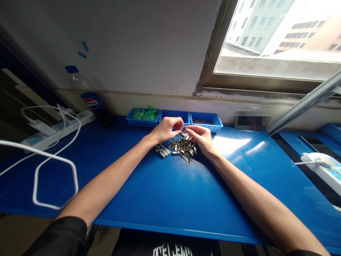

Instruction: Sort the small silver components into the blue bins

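A loose pile of small metal parts lies on the blue table point(160, 192), with thin dark and brass-coloured pins point(182, 145) and silver blocks point(164, 153) mixed together. Over the pile's far side, my left hand point(168, 128) is closed, thumb and forefinger curled into a pinch. My right hand point(202, 138) meets it fingertip to fingertip from the right, also pinched. Something small and dark shows between the fingertips, too small to name. Several silver parts lie directly under the right fingers.
Behind my hands stand three joined blue bins: the left bin point(129, 118) holds green bags, the right bin point(218, 125) holds pins. A cola bottle point(92, 101) and a power strip point(85, 115) with a looping white cable point(76, 174) are left. A second power strip point(330, 174) is right.
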`<state>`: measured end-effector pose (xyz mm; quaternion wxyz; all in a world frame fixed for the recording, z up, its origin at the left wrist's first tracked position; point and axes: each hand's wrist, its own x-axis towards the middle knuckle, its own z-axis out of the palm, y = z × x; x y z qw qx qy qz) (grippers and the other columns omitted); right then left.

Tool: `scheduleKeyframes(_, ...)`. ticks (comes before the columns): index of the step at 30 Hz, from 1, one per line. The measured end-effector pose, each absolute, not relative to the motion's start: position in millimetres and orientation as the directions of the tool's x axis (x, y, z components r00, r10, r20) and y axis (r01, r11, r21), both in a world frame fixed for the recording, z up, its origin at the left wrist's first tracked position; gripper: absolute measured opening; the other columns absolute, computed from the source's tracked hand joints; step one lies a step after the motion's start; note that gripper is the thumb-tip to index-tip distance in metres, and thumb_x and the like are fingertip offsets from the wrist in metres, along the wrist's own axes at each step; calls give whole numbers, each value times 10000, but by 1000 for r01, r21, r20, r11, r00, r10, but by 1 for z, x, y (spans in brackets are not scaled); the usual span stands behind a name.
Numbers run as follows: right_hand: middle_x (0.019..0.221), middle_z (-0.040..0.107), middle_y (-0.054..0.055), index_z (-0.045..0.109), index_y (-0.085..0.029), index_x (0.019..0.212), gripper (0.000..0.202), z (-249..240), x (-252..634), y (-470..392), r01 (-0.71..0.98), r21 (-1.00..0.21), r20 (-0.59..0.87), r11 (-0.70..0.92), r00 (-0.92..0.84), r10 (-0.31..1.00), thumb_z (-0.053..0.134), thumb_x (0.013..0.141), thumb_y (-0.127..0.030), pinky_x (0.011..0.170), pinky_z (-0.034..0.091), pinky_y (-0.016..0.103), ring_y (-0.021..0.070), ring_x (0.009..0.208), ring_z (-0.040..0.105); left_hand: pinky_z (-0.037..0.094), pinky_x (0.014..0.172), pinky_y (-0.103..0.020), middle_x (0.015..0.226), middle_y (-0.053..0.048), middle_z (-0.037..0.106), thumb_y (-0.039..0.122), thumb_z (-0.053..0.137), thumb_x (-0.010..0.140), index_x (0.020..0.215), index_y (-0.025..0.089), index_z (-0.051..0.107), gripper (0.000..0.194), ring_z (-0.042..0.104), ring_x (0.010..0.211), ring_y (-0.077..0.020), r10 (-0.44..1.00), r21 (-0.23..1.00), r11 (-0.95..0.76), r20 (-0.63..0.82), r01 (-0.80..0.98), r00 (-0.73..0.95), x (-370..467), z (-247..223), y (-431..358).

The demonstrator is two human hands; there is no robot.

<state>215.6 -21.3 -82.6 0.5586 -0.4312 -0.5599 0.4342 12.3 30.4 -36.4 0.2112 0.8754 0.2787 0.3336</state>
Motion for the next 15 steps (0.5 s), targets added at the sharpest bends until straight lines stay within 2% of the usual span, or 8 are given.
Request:
scheduleKeyframes(5, 859, 794, 52, 815, -205, 939, 328, -85, 217, -19, -18, -966, 256, 257, 37, 966, 830, 784, -494, 514, 470, 291, 143, 559, 595, 517, 727, -268, 832, -28, 735, 224, 727, 828, 942, 160, 683, 138, 686, 761, -163, 684, 565, -709, 403, 423, 608, 12, -36, 29)
scheduleKeyframes(9, 855, 793, 59, 807, -203, 944, 322, -86, 216, -17, -2, -953, 297, 302, 167, 940, 830, 775, -476, 546, 504, 305, 151, 571, 603, 512, 689, -267, 808, -41, 750, 304, 717, 855, 909, 158, 724, 156, 687, 729, -168, 702, 561, -674, 287, 480, 652, 7, -38, 33)
scheduleKeyframes(12, 993, 805, 93, 796, -196, 1021, 381, -88, 216, -16, 60, -944, 327, 325, 320, 889, 772, 803, -507, 581, 543, 334, 177, 628, 652, 527, 705, -262, 851, -55, 773, 325, 727, 843, 916, 156, 769, 189, 707, 773, -178, 660, 560, -676, 173, 478, 731, 5, -38, 35)
scheduleKeyframes(15, 1201, 773, 123, 765, -195, 1166, 485, -88, 217, -15, 80, -944, 324, 319, 388, 863, 723, 815, -528, 551, 537, 332, 192, 686, 690, 537, 733, -258, 898, -66, 785, 262, 726, 823, 953, 151, 791, 182, 718, 819, -185, 633, 555, -683, 124, 475, 764, 4, -38, 34)
